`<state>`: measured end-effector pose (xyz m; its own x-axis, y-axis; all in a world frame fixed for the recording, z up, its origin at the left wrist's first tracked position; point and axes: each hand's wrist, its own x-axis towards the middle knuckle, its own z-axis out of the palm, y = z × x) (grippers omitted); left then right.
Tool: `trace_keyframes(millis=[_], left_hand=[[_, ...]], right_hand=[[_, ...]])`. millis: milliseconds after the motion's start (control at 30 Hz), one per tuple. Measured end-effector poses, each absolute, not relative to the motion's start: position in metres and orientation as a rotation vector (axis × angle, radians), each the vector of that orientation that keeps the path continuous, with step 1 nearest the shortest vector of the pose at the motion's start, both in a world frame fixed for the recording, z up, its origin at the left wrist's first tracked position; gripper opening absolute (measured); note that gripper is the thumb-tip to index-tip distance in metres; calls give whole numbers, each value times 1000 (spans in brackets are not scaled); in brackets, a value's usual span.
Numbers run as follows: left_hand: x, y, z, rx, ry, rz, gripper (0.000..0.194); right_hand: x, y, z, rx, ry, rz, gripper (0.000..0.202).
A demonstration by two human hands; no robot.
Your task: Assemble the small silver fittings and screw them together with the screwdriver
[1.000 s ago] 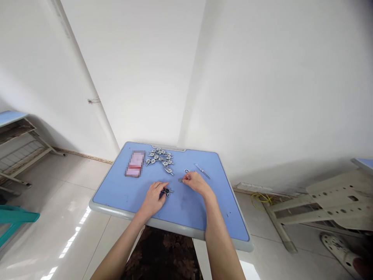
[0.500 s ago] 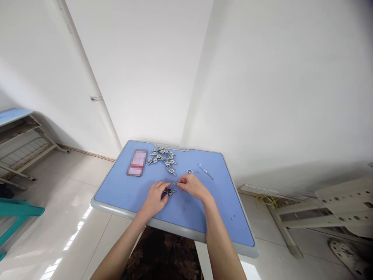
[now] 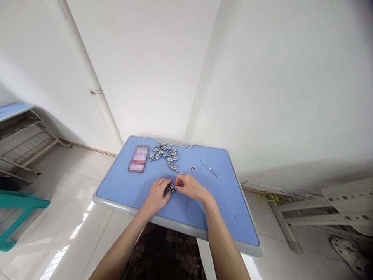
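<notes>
A small metal part with a dark round centre (image 3: 172, 188) lies on the blue table near its middle. My left hand (image 3: 157, 195) is closed on its left side, thumb and fingers gripping it. From the right, my right hand (image 3: 188, 187) reaches in with thumb and forefinger pinched at the part's top; a small piece at these fingertips is mostly hidden. Behind the hands sits a pile of similar metal parts (image 3: 164, 152). A flat ring-shaped piece (image 3: 193, 168) lies to the right, with tiny bits beside it.
A thin screwdriver-like tool (image 3: 210, 169) lies on the table (image 3: 116, 188) at the right. A blurred pink and red item (image 3: 139, 158) is at the left. A green stool (image 3: 23, 206) stands on the floor at left, and a metal frame (image 3: 291, 217) at right.
My right hand has moved left and brought its small piece onto the dark-centred part. My left hand stays beside that part. The whole view has shifted slightly.
</notes>
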<state>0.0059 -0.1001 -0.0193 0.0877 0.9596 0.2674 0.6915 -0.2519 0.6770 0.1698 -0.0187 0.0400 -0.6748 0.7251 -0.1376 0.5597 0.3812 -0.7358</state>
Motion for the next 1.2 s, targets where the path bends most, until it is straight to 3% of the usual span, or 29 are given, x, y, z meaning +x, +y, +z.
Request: trace_keyframes(millis=[500, 633, 867, 1200], left_hand=[[8, -103, -12, 2015, 1619, 982, 31], [8, -104, -9, 1978, 1612, 1005, 26], [9, -104, -7, 2036, 1640, 928, 19], [9, -103, -7, 2021, 1612, 941, 28]], right_hand=[[169, -24, 45, -1180, -2499, 1133, 5], [182, -15, 47, -1183, -2291, 1268, 17], [202, 9, 41, -1456, -1876, 999, 21], [208, 13, 34, -1509, -1900, 977, 18]])
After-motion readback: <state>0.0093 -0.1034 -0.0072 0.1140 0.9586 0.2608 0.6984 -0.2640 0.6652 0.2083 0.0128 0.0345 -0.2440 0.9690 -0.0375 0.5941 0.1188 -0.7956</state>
